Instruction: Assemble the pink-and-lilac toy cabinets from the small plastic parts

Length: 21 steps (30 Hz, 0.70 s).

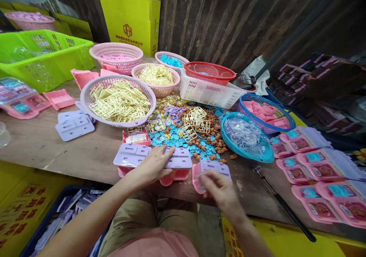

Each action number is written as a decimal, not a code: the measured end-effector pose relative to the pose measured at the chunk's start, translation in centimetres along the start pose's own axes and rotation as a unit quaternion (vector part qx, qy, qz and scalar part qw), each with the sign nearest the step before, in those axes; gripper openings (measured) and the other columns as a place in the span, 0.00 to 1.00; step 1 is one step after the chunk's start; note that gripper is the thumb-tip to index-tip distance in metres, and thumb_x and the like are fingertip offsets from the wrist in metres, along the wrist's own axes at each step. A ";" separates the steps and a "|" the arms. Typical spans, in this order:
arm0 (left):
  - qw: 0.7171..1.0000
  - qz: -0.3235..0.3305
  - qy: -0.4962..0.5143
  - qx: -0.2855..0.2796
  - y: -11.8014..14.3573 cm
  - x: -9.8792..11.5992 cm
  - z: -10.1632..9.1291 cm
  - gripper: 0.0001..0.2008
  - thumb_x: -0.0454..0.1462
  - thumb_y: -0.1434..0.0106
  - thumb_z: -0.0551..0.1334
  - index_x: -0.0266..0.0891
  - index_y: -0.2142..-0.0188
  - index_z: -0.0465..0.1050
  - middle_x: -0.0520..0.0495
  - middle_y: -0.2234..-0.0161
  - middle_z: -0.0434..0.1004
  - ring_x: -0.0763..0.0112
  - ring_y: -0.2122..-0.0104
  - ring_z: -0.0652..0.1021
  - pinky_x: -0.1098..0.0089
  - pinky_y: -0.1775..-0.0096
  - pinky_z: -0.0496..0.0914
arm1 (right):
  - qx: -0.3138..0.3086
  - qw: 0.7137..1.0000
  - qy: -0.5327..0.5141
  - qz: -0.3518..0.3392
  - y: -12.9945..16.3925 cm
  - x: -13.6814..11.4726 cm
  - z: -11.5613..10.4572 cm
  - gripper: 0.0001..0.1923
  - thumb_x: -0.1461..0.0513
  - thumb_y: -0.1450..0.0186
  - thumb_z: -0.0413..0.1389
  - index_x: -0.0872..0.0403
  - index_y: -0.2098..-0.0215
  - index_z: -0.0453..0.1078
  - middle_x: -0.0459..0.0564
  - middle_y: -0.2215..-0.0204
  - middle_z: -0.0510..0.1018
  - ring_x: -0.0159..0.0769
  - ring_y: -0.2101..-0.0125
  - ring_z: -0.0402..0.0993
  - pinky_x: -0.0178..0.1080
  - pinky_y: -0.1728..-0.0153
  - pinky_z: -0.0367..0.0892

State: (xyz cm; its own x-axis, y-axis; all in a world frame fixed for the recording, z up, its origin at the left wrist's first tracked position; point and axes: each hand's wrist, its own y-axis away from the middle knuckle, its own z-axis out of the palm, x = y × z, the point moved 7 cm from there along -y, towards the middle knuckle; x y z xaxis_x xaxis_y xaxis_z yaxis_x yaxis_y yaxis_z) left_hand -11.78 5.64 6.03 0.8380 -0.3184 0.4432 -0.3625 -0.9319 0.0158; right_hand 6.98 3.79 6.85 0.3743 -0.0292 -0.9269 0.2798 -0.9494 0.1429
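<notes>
A pink toy case [211,173] with a lilac lid is being gripped at the near table edge by the right hand [221,190], its fingers curled over the lid's front. Just beside it on the left, a double lilac-lidded pink case [134,156] is being pressed flat by the left hand [154,164], palm down and fingers spread, not clenched. Behind both, a heap of blue, orange and purple small parts [183,133] is being left spread on the wooden table [71,154]. Farther back, a pink basket of yellow frames [118,100] is being kept; finished pink packs [314,173] are being stacked at the right
</notes>
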 end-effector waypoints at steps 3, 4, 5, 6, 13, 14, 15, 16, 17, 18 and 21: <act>0.991 -0.027 0.132 0.000 -0.7 -0.2 0.8 0.28 0.48 0.41 0.58 0.43 0.42 0.60 0.41 0.51 0.66 0.59 0.54 0.71 0.63 0.53 0.65 | 0.020 0.998 -0.057 0.017 1.3 1.9 3.8 0.17 0.50 0.39 0.52 0.56 0.72 0.69 0.44 0.80 0.69 0.29 0.79 0.66 0.31 0.76 0.63; 0.985 -0.034 0.167 0.003 -0.9 -0.4 1.0 0.27 0.49 0.40 0.57 0.44 0.43 0.62 0.42 0.54 0.67 0.60 0.55 0.72 0.63 0.53 0.65 | 0.063 0.997 -0.047 0.009 1.3 2.4 3.4 0.16 0.51 0.39 0.52 0.56 0.72 0.68 0.44 0.79 0.70 0.30 0.77 0.66 0.32 0.74 0.64; 0.980 -0.042 0.195 0.008 -1.1 -0.7 1.3 0.26 0.50 0.40 0.56 0.45 0.44 0.64 0.43 0.56 0.67 0.61 0.57 0.72 0.63 0.53 0.65 | 0.110 0.994 -0.026 -0.003 1.2 2.7 2.6 0.15 0.52 0.39 0.52 0.56 0.72 0.69 0.45 0.77 0.71 0.31 0.75 0.67 0.32 0.72 0.64; 0.974 -0.053 0.218 0.018 -1.3 -1.0 1.5 0.26 0.51 0.41 0.56 0.45 0.45 0.65 0.44 0.58 0.67 0.62 0.58 0.72 0.64 0.54 0.65 | 0.152 0.988 0.000 -0.016 1.1 2.8 1.6 0.15 0.52 0.40 0.53 0.56 0.72 0.69 0.46 0.75 0.72 0.32 0.74 0.68 0.33 0.71 0.65; 0.945 -0.098 0.297 0.092 -1.4 -1.9 2.9 0.23 0.49 0.42 0.59 0.44 0.49 0.70 0.44 0.59 0.68 0.62 0.58 0.71 0.62 0.53 0.64 | 0.280 0.944 0.167 -0.050 0.5 1.7 -1.4 0.17 0.52 0.38 0.48 0.56 0.70 0.70 0.47 0.78 0.75 0.33 0.76 0.70 0.33 0.74 0.63; 0.943 -0.096 0.301 0.101 -1.4 -1.9 2.9 0.22 0.48 0.42 0.59 0.44 0.50 0.70 0.44 0.59 0.69 0.62 0.57 0.71 0.62 0.52 0.64 | 0.284 0.938 0.190 -0.064 0.4 1.4 -1.0 0.17 0.53 0.37 0.47 0.56 0.69 0.70 0.48 0.78 0.75 0.34 0.77 0.70 0.33 0.74 0.63; 0.941 -0.091 0.307 0.108 -1.4 -1.8 2.9 0.22 0.48 0.42 0.59 0.44 0.50 0.71 0.45 0.58 0.70 0.62 0.57 0.71 0.62 0.52 0.63 | 0.288 0.930 0.214 -0.080 0.2 1.2 -0.6 0.16 0.54 0.37 0.46 0.55 0.69 0.69 0.49 0.77 0.76 0.35 0.77 0.72 0.33 0.75 0.63; 0.939 -0.084 0.313 0.112 -1.5 -1.7 2.8 0.21 0.47 0.42 0.60 0.44 0.51 0.71 0.45 0.58 0.71 0.62 0.56 0.71 0.62 0.51 0.63 | 0.293 0.922 0.235 -0.095 0.1 0.9 -0.2 0.16 0.54 0.36 0.45 0.55 0.68 0.69 0.50 0.76 0.77 0.36 0.76 0.73 0.34 0.75 0.63; 0.937 -0.077 0.321 0.114 -1.6 -1.6 2.8 0.21 0.46 0.42 0.60 0.43 0.51 0.71 0.45 0.57 0.71 0.62 0.56 0.71 0.62 0.51 0.63 | 0.298 0.914 0.252 -0.108 0.1 0.8 0.1 0.15 0.55 0.36 0.45 0.55 0.68 0.69 0.51 0.75 0.78 0.37 0.75 0.74 0.34 0.75 0.64; 0.935 -0.070 0.330 0.113 -1.6 -1.6 2.7 0.20 0.46 0.42 0.60 0.42 0.51 0.72 0.44 0.57 0.72 0.62 0.55 0.71 0.62 0.51 0.63 | 0.302 0.908 0.267 -0.118 0.0 0.7 0.3 0.15 0.56 0.36 0.44 0.55 0.67 0.69 0.53 0.73 0.79 0.38 0.74 0.75 0.34 0.75 0.64; 0.926 -0.058 0.356 0.107 -1.9 -1.5 2.6 0.20 0.45 0.42 0.60 0.39 0.52 0.72 0.44 0.55 0.73 0.61 0.55 0.71 0.63 0.50 0.63 | 0.304 0.892 0.301 -0.145 -0.2 0.5 0.7 0.15 0.57 0.34 0.43 0.56 0.63 0.68 0.54 0.71 0.80 0.39 0.74 0.77 0.34 0.76 0.64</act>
State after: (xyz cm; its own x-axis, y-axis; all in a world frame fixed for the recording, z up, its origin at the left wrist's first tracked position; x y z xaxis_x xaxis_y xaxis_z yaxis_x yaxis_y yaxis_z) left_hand -11.33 7.43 3.01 0.3569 -0.0896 0.9298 -0.1330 -0.9901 -0.0444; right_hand 6.54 3.74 6.15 0.8221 0.2447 -0.5140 -0.0204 -0.8897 -0.4562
